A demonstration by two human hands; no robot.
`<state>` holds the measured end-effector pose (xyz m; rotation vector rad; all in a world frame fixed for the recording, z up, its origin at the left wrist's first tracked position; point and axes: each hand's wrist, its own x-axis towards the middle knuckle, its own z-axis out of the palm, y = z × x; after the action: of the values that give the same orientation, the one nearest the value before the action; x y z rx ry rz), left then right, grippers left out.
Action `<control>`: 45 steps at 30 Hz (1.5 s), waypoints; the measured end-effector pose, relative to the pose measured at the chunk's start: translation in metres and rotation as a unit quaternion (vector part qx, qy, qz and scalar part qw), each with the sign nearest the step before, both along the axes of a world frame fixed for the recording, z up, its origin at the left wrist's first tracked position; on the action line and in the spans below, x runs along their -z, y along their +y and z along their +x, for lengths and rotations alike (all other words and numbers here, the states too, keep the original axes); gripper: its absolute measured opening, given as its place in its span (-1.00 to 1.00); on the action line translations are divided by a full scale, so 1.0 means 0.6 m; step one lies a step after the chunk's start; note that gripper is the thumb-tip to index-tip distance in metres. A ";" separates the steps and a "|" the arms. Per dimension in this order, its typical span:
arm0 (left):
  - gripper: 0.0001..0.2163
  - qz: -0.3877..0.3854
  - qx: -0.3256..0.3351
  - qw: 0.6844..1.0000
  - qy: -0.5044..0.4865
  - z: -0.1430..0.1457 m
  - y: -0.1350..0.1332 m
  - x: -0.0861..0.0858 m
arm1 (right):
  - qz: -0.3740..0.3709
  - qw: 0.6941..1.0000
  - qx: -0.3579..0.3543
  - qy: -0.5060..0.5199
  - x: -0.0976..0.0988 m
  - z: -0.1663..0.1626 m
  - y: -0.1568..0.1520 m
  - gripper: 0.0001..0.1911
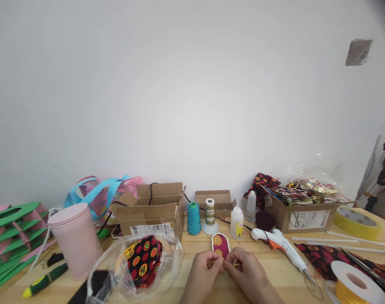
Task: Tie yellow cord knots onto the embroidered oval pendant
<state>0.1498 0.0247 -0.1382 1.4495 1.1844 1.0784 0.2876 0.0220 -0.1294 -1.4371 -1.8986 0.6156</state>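
My left hand (204,270) and my right hand (248,272) are close together at the front middle of the table. Both have thumb and fingers pinched on a thin yellow cord (224,262), of which only short bits show between them. Just beyond the fingertips lies a dark red fabric tag (223,245) with gold flower patterns and a pale border. Its near end is hidden by my hands. Whether the cord is joined to the tag, I cannot tell.
Behind the tag stand a teal thread cone (194,219), a ribbon roll (210,215) and a glue bottle (237,223). To the right lie a white glue gun (286,249) and a yellow cord spool (353,287). Leftward are a plastic bag (172,261), cardboard box (148,217) and pink cup (75,245).
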 end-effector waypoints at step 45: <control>-0.85 0.011 -0.074 0.997 -0.032 -0.002 -0.011 -0.021 | 0.071 0.997 -0.041 -0.014 -0.020 -0.002 -0.007 -0.82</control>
<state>0.1486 0.0182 -0.1256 1.3497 1.2530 1.2327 0.2865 0.0176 -0.1175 -1.2887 -1.9897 0.4910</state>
